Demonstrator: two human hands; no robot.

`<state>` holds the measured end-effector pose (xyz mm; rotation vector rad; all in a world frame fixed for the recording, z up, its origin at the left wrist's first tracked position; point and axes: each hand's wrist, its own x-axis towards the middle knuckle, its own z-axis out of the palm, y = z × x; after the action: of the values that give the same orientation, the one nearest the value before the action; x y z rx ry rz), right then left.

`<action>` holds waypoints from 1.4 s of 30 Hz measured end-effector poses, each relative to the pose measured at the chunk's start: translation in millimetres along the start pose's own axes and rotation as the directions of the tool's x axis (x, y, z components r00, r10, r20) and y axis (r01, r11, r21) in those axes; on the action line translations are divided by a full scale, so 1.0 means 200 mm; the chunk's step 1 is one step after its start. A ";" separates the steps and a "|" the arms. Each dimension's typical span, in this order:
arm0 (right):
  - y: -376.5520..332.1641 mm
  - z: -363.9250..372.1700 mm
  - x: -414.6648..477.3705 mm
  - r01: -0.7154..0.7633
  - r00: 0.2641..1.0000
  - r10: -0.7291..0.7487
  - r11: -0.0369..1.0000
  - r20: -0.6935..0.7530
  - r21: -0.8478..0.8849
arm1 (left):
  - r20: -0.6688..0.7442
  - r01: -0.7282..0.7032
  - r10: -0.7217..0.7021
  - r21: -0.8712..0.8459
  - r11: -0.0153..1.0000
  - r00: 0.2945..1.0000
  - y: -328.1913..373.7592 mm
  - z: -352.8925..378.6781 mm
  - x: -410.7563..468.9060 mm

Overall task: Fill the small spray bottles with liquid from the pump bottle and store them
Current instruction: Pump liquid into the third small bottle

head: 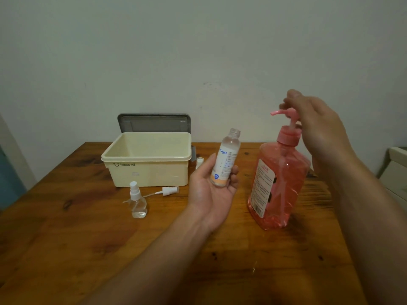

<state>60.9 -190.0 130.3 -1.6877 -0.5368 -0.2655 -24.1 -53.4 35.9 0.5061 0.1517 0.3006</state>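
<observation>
Your left hand (211, 190) cradles the uncapped small bottle (225, 159), fingers curled round it, just left of the pink pump bottle (275, 183) on the worktop (66, 238). Your right hand (315, 122) curls over the pump head (283, 112). The cream box (145, 170) stands open behind.

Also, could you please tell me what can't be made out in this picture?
Head view:
Grip of the right hand on the pump head: fingers motion-blurred.
Liquid level in the labelled bottle: covered by its label and the left hand.
The small white item beside the box: mostly hidden by the left hand.
Label text on the pump bottle: too small.
Lower part of the grey lid: behind the box.
</observation>
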 end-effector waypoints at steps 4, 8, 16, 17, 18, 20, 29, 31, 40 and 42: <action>-0.05 0.04 -0.03 0.164 0.979 -0.160 0.986 -0.123 0.026 | -0.008 -0.004 0.003 -0.043 0.999 1.000 0.04 -0.04 -0.02; -0.08 0.11 -0.12 0.364 0.916 -0.355 0.931 -0.185 0.018 | -0.024 -0.018 0.017 -0.046 0.999 1.000 0.07 -0.08 -0.04; -0.06 0.29 -0.24 0.441 0.897 -0.440 0.897 -0.029 0.013 | -0.024 -0.012 0.011 -0.065 0.998 1.000 0.09 -0.13 -0.06; -0.04 0.31 -0.25 0.399 0.917 -0.400 0.916 0.005 0.033 | -0.018 -0.008 0.007 -0.068 0.998 1.000 0.09 -0.14 -0.06; -0.02 0.33 -0.26 0.356 0.933 -0.358 0.933 0.036 0.047 | -0.015 -0.004 0.003 -0.071 0.997 1.000 0.09 -0.14 -0.06; 0.03 0.37 -0.28 0.264 0.957 -0.271 0.962 0.102 0.074 | -0.014 -0.003 0.002 -0.078 0.997 1.000 0.09 -0.15 -0.07; 0.21 0.47 -0.37 0.052 0.939 -0.075 0.996 0.336 0.076 | -0.024 0.000 -0.001 -0.054 0.999 1.000 0.07 -0.19 -0.08; 0.22 0.47 -0.38 0.056 0.931 -0.067 0.998 0.360 0.039 | -0.015 -0.001 0.000 -0.049 0.999 1.000 0.07 -0.19 -0.08; 0.27 0.48 -0.38 0.053 0.931 -0.081 0.995 0.355 0.090 | 0.053 -0.024 0.017 0.131 0.991 0.998 0.07 -0.22 -0.09; 0.27 0.47 -0.38 0.045 0.933 -0.079 0.993 0.352 0.105 | 0.046 -0.035 0.025 0.244 0.969 0.999 0.08 -0.23 -0.08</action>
<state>10.7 -118.6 30.0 -1.6343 -0.8601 0.0252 -53.8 -23.7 4.9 0.7596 0.1404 0.3019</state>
